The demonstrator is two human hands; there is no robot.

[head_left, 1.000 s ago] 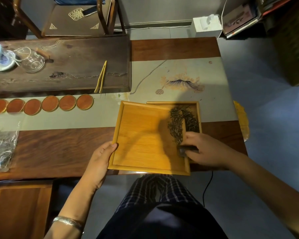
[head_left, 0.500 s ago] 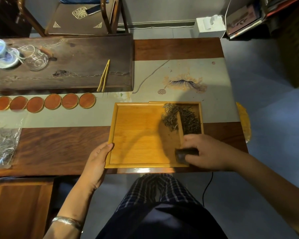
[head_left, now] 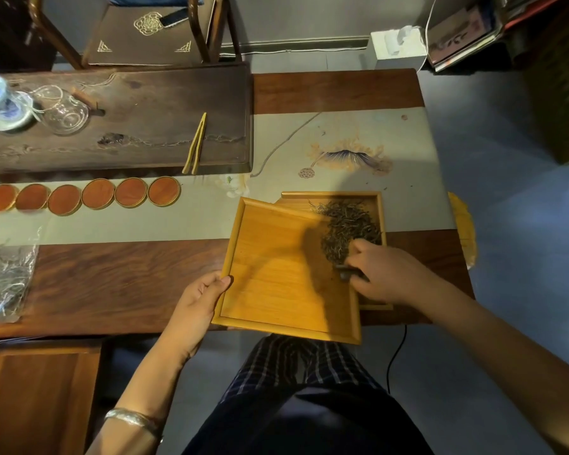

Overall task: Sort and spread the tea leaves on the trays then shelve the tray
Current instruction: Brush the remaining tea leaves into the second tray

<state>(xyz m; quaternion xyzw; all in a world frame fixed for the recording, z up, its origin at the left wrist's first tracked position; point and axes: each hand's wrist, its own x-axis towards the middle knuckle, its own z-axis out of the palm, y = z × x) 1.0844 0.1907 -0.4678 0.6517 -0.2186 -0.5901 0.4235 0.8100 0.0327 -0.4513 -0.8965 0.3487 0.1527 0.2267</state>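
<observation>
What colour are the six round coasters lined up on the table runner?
The coasters are reddish-orange with thin golden rims, seen in the head view.

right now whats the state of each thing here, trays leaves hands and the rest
upper tray: empty, tilted over the lower tray
lower tray: flat on the table, holding leaves
tea leaves: piled, not spread
left hand: gripping the upper tray's left edge
right hand: closed on a small dark tool at the pile
tongs: lying unused
coasters: in a row, bare
plastic bag: lying flat with leaves inside
</observation>
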